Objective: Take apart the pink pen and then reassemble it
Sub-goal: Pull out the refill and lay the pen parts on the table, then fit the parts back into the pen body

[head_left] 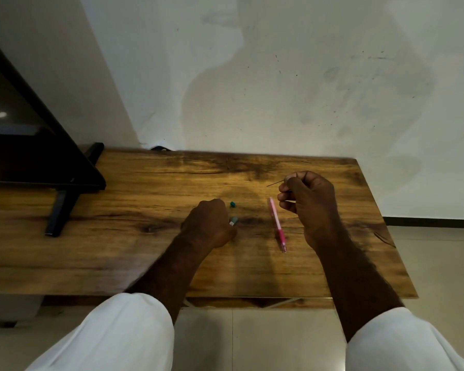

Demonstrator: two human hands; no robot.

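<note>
We judge disassembly nearly done: our right hand (pixel 310 199) pinches a thin dark rod (pixel 275 183), our left hand (pixel 208 223) curls around a small teal piece (pixel 233 221), and the pink barrel (pixel 277 225) lies between them. Reassembly remains.

The left hand (pixel 208 223) lies knuckles-up on the worktop (pixel 134 253), its fingers tucked out of sight beneath it. Only the end of a small grey-green piece (pixel 233 221) shows at its edge, and whether the hand grips it or merely lies against it cannot be told. The right hand (pixel 310 203) hides most of the thin dark rod (pixel 275 183) it pinches, leaving one short end showing. A tiny teal bit (pixel 233 204) is too small to identify. The tip of the pink pen (pixel 277 224) is blurred. The worktop and a dark stand (pixel 38 145) run off the left edge, and both white sleeves (pixel 118 333) are cut off by the bottom edge.
</note>
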